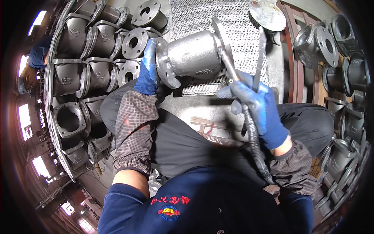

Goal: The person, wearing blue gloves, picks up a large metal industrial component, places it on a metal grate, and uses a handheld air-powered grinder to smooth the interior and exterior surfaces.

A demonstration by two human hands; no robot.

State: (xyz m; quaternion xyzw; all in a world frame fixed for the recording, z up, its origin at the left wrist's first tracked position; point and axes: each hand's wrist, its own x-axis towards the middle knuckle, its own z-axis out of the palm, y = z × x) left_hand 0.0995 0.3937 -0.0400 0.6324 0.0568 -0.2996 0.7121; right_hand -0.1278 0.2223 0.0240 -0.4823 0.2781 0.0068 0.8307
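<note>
A grey cast-metal valve body (191, 54) with round flanges lies on its side over the metal mesh surface. My left hand (148, 72), in a blue-coated glove, is wrapped round its left flange. In my gloved right hand (257, 105) is a slim metal hand tool (229, 64) joined to a ribbed dark hose (255, 144). The tool's tip meets the valve body at its right-hand flange (221, 35); whether it touches the inner face I cannot tell. The hose runs down past my right wrist.
Stacked valve castings (70, 76) fill a rack on the left, with more castings (352, 78) on the right. Beyond my right hand stands a round metal plate (268, 15) beside a long flat bar (260, 54). A person's arm (33, 64) shows at far left.
</note>
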